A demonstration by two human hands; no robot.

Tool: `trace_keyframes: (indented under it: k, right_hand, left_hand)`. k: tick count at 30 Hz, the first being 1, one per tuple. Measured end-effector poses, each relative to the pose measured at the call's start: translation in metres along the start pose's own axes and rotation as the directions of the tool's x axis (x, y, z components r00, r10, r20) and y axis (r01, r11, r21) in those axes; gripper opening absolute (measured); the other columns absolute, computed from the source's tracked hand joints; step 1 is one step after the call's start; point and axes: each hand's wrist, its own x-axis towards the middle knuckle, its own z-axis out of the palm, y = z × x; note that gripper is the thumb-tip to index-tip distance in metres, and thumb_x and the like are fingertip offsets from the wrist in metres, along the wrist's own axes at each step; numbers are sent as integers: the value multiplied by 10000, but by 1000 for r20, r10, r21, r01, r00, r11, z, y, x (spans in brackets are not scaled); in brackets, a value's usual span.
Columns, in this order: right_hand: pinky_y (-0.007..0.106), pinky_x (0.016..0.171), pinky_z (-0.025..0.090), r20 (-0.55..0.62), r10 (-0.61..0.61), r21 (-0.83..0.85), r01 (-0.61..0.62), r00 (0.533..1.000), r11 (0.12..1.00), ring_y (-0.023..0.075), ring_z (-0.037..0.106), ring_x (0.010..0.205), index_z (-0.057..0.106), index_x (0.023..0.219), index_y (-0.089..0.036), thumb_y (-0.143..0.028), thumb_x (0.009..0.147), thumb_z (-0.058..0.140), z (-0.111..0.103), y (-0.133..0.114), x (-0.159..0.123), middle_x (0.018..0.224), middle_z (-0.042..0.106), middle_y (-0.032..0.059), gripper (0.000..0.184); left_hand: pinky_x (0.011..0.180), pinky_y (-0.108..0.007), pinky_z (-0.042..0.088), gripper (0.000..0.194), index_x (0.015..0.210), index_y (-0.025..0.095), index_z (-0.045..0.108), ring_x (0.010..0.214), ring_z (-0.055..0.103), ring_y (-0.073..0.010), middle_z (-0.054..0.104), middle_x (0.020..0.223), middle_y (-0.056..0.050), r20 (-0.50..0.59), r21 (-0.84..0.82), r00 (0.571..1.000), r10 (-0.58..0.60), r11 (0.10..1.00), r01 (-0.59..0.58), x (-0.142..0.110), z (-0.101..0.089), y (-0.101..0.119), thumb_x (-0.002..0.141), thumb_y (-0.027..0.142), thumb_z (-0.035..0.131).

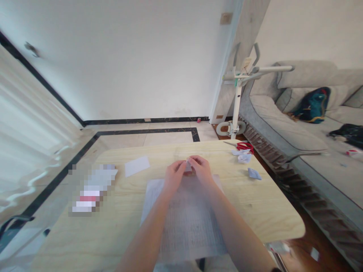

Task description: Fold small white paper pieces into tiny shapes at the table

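Over the far edge of a printed sheet [190, 223], my left hand [174, 174] and my right hand [200, 169] meet with fingers closed. Pinched between their fingertips is a small piece of white paper [188, 166], mostly covered by the fingers; its exact shape cannot be made out. A blank white paper rectangle [137, 166] lies flat to the left of my hands. On the right side of the table are folded white paper pieces [243, 155] and a small folded paper [254, 173], both apart from my hands.
Red-handled scissors [245, 147] lie at the far right corner of the wooden table [127, 226]. A blurred-out item [95, 189] rests on the left. Beyond the table's right edge stand a grey sofa [283, 132] and a white exercise machine [236, 102].
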Motion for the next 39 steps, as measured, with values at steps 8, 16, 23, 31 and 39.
trace_keyframes:
  k: [8, 16, 23, 31, 39]
  right_hand:
    - [237, 466, 384, -6, -8, -25, 8, 1000, 1000, 121, 504, 510, 673, 754, -164, -422, 707, 627, 0, 0, -1, 591, 602, 10, 266]
    - [246, 550, 409, 48, -62, -124, 67, 997, 990, 149, 552, 617, 694, 761, -161, -391, 742, 603, -1, -1, -2, 671, 646, 28, 249]
    - [238, 504, 358, 72, -44, -101, 51, 996, 994, 135, 498, 565, 690, 744, -160, -397, 748, 592, -1, 2, 0, 575, 579, 7, 256]
    - [231, 449, 285, 85, 38, 3, -38, 996, 999, 95, 384, 460, 689, 727, -146, -397, 735, 585, -2, -3, -1, 476, 469, -30, 273]
    - [232, 428, 257, 71, 82, 31, -84, 994, 996, 85, 345, 430, 685, 741, -142, -419, 700, 617, 0, -7, -2, 455, 438, -44, 288]
  left_hand:
    - [668, -297, 548, 318, 942, 141, 680, 720, 665, -181, 697, 889, -73, 61, -101, 994, -94, 990, 100, 1, -1, -4, 822, 389, 521]
    - [669, -283, 548, 305, 941, 132, 691, 734, 670, -184, 711, 899, -76, 47, -79, 996, -77, 994, 81, 1, -1, 2, 818, 373, 550]
    - [660, -285, 553, 281, 911, 140, 693, 717, 673, -179, 712, 877, -67, 45, -106, 995, -86, 990, 90, 2, -1, -1, 803, 372, 579]
    - [638, -278, 550, 297, 908, 124, 689, 710, 669, -178, 710, 850, -73, 43, -122, 992, -120, 985, 125, 2, 0, -1, 786, 379, 597]
    - [625, -271, 543, 297, 908, 127, 685, 677, 667, -169, 710, 832, -70, 42, -124, 991, -125, 984, 129, 1, 0, -1, 786, 383, 595]
